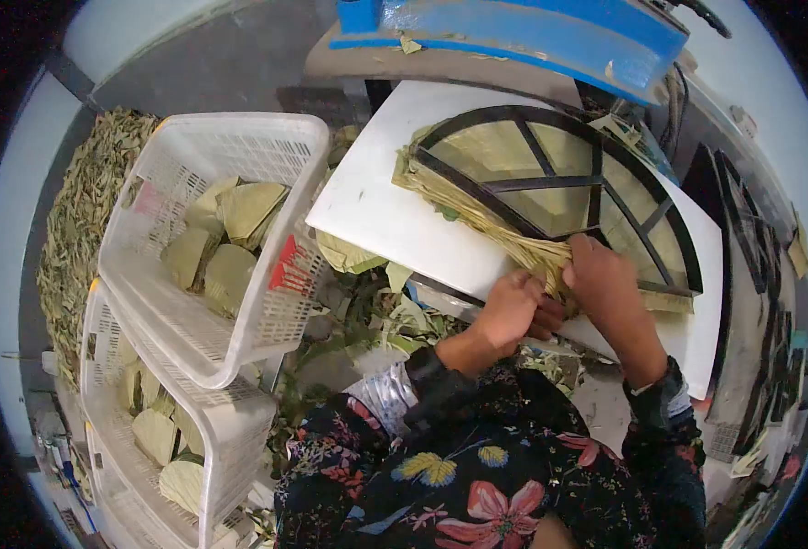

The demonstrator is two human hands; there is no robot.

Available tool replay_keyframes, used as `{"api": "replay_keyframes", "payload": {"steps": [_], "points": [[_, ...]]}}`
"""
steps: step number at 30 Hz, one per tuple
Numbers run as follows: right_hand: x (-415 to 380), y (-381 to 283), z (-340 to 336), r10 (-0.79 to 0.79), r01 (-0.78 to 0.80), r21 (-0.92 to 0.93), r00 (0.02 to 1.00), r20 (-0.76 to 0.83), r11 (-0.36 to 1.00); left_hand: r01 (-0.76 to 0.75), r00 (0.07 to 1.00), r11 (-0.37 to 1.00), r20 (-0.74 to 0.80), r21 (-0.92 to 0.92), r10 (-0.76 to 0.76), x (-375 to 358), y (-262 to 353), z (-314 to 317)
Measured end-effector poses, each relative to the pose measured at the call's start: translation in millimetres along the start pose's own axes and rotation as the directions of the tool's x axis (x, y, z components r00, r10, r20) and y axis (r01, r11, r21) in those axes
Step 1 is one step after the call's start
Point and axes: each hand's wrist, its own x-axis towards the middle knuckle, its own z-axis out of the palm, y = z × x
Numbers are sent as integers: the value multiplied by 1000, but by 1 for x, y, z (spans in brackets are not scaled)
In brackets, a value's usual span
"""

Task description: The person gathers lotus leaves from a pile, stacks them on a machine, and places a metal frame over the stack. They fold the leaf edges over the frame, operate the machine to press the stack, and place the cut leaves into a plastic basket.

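A bundle of leaves is laid along the straight edge of a black fan-shaped frame on a white board, near the board's front edge. The bundle's near end is gripped by the left hand, closed around it, and pressed by the right hand, fingers curled over it. Flat pale-green leaves already fill the frame's 6 segments, so the work appears well advanced. Folded leaves are held in 2 white mesh plastic baskets, stacked at the left.

Both hands' fingertips hidden in leaf strips.
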Motion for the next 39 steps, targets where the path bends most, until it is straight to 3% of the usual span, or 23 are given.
{"api": "replay_keyframes", "payload": {"steps": [4, 7, 9, 11, 14, 18, 20, 21, 22, 23, 24, 25, 27, 28, 29, 30, 31, 32, 33, 34, 36, 37, 39], "points": [[1, -10, 0, 48, -48, 63, 999, -1, 997, -44, 999, 997, -28, 59, 46, 2, -1, 3], [1, -13, 9, 67, -67, -24, 997, -26, 997, -27, 1000, 993, -10, 111, 28, 3, 3, 1], [-1, -15, 12, -20, 14, -60, 994, -111, 998, 4, 1000, 988, 7, 155, -5, 4, 3, 2], [-1, -18, 12, -31, 20, -102, 994, -105, 995, -98, 993, 984, -51, 148, 107, 5, 1, 4], [-7, -17, 13, -63, 50, -134, 994, -92, 990, -98, 993, 961, -35, 259, 111, -1, 7, 2], [-17, -19, 4, -91, 82, -138, 994, -59, 987, -37, 999, 977, 24, 208, 32, 4, -9, -10], [-23, -24, 4, -51, 46, -110, 998, -40, 993, -179, 982, 856, 33, 485, 186, 3, -15, -18], [-26, -25, 3, -26, 25, -81, 1000, -12, 996, -352, 934, 705, 184, 616, 305, 2, -13, -25], [-27, -27, 0, -6, 6, -78, 1000, 7, 997, -520, 851, 513, 361, 683, 382, 3, -8, -34], [-28, -29, -2, 18, -16, -75, 999, 26, 997, -698, 670, 218, 516, 682, 533, 5, -7, -37], [-30, -29, -3, 82, -79, -89, 996, 25, 993, -473, 879, 449, 368, 758, 304, 3, 6, -34], [-32, -29, -3, 73, -73, 8, 997, -36, 997, -184, 972, 629, 234, 755, 4, -10, 30, -17], [-47, -20, 0, 103, -93, 96, 989, -104, 991, -102, 980, 703, 192, 704, -50, -21, 58, 11], [-56, -18, 5, 126, -68, 280, 972, -196, 958, -102, 975, 689, 210, 718, -75, -19, 63, 24], [-64, -16, 7, 158, -12, 448, 944, -289, 894, -271, 951, 611, 306, 744, 48, -15, 69, 37], [-79, -13, 7, 215, -62, 496, 942, -259, 866, -428, 899, 508, 408, 747, 158, -7, 74, 48], [-93, -6, 8, 239, -78, 500, 934, -266, 862, -431, 896, 495, 420, 754, 141, 5, 73, 60], [-107, 1, 8, 252, -85, 457, 913, -319, 885, -648, 753, 73, 625, 758, 206, 20, 68, 72], [-119, 6, 10, 264, -97, 413, 890, -371, 906, -730, 567, -360, 809, 581, 156, 33, 62, 84], [-129, 8, 14, 352, -181, 446, 872, -339, 877, -740, 561, -364, 818, 565, 129, 45, 56, 95], [-140, 10, 12, 412, -240, 443, 843, -346, 864, -798, 434, -491, 899, 350, -64, 62, 48, 110], [-143, 12, 13, 446, -280, 433, 824, -350, 857, -804, 426, -493, 900, 332, -88, 65, 46, 115], [-148, 11, 21, 471, -296, 439, 800, -372, 848, -763, 566, -536, 775, 363, -281, 70, 40, 122]]}}
